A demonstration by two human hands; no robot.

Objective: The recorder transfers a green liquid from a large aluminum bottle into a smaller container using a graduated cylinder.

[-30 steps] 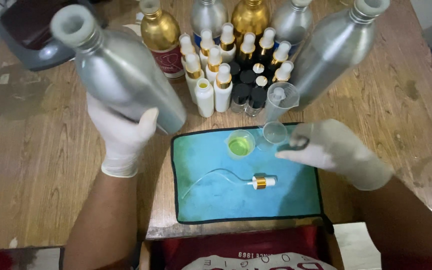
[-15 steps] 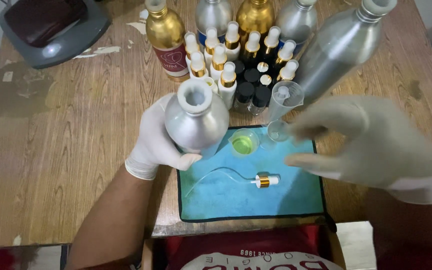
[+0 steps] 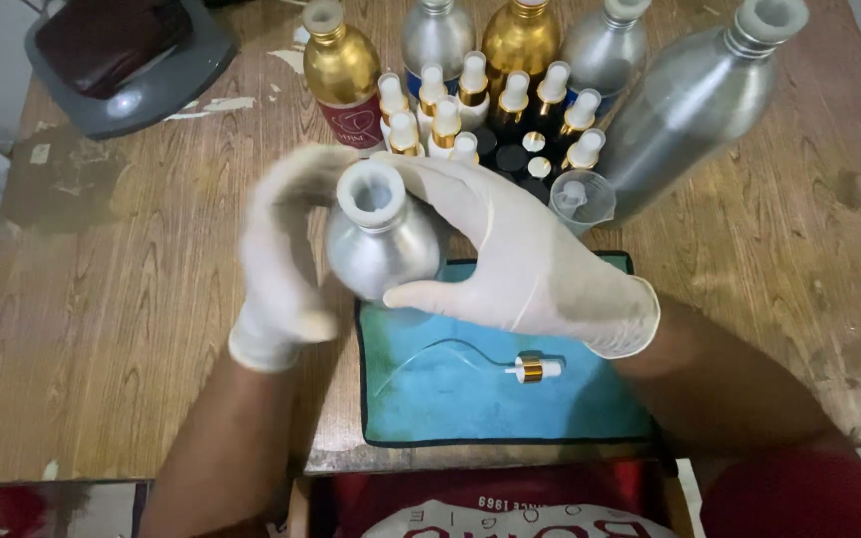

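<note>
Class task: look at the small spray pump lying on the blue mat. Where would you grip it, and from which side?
Probably by its gold collar and white head, the spray pump's only solid part, coming from above. It lies flat on the mat, and its thin tube trails left, too flimsy to grip.

Bright, even light falls from overhead. Soft glare streaks the silver bottle [image 3: 383, 239] and the metal bottles behind. The left hand [image 3: 286, 264] is motion-blurred. Edges bend slightly; shadows stay faint.
</note>
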